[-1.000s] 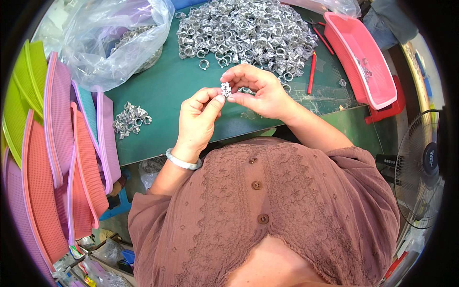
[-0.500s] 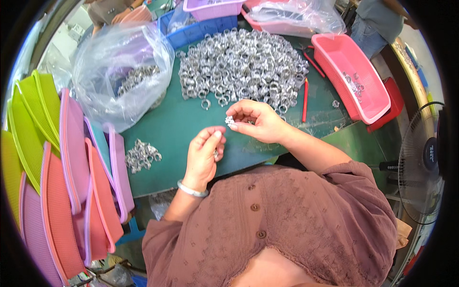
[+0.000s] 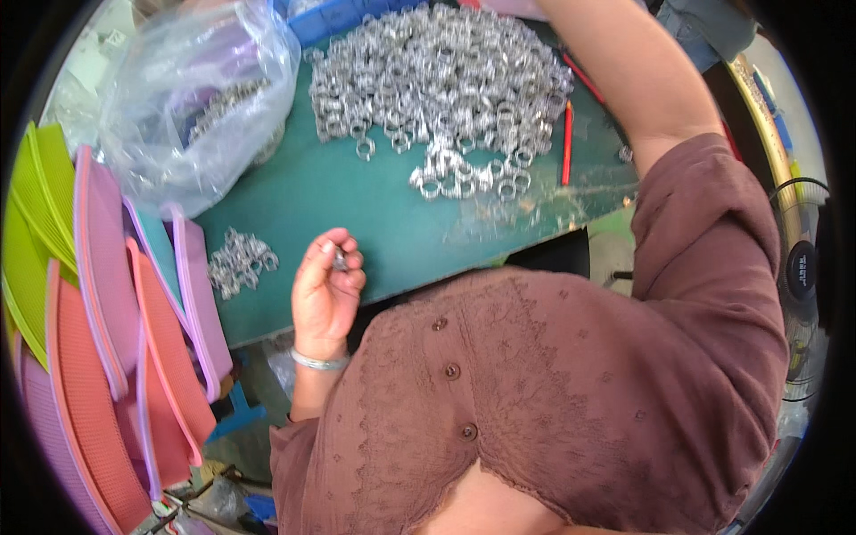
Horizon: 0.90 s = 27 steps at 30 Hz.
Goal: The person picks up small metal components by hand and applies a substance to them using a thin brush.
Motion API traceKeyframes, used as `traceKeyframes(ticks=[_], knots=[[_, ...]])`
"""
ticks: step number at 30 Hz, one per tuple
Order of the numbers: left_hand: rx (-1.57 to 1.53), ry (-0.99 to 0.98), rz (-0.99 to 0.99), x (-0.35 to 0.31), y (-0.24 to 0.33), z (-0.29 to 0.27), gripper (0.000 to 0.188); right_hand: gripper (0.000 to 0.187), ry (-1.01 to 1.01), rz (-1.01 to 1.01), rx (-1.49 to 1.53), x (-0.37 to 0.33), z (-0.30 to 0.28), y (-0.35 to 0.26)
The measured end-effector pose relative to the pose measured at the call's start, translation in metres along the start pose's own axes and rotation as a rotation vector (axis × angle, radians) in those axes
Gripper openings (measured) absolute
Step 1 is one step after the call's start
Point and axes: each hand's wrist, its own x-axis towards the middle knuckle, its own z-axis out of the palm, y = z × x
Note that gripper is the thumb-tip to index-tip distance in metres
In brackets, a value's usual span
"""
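While the brown shirt (image 3: 553,383) takes up the nearest space, the left hand (image 3: 328,281) hangs at the front edge of the tabletop (image 3: 383,223), palm up, pale bracelet (image 3: 319,363) at the wrist. Its fingers are half curled, and there's a small metal ring (image 3: 339,259) tucked between them and the thumb. Not much of a grip, I'd say: one loosening of those fingers and it could drop past the edge.

Over on the left, coloured baskets (image 3: 100,259) crowd up beside a little heap of rings (image 3: 241,263); a bump from one of them could scatter that lot.

Further in now, a loose cluster of rings (image 3: 473,174) sits along the near side of the big pile (image 3: 437,80). A dragging sleeve could sweep some away, or mix them back into the mass. A red stick (image 3: 567,143) lies just beside the pile, easy to knock and roll.

And the right arm (image 3: 651,76) stretches out beyond it all; its hand is out of sight, so I can't tell what it has. Farther off, a clear plastic bag (image 3: 201,107) slumps, and a blue crate (image 3: 334,16) sits behind the pile.
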Motion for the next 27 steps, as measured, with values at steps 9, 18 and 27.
traceKeyframes(ticks=[9,18,27], knots=[[0.409,-0.183,0.178,0.012,0.084,0.041,0.019,0.027,-0.286,-0.039,-0.443,-0.21,-0.043,0.026],[1.636,0.246,0.791,0.106,0.188,0.035,0.053,0.026,-0.048,0.096,-0.301,-0.395,-0.116,0.111],[2.197,-0.07,1.048,0.033,0.043,0.04,0.04,0.029,0.169,0.447,-0.405,-0.502,-0.139,0.221]])
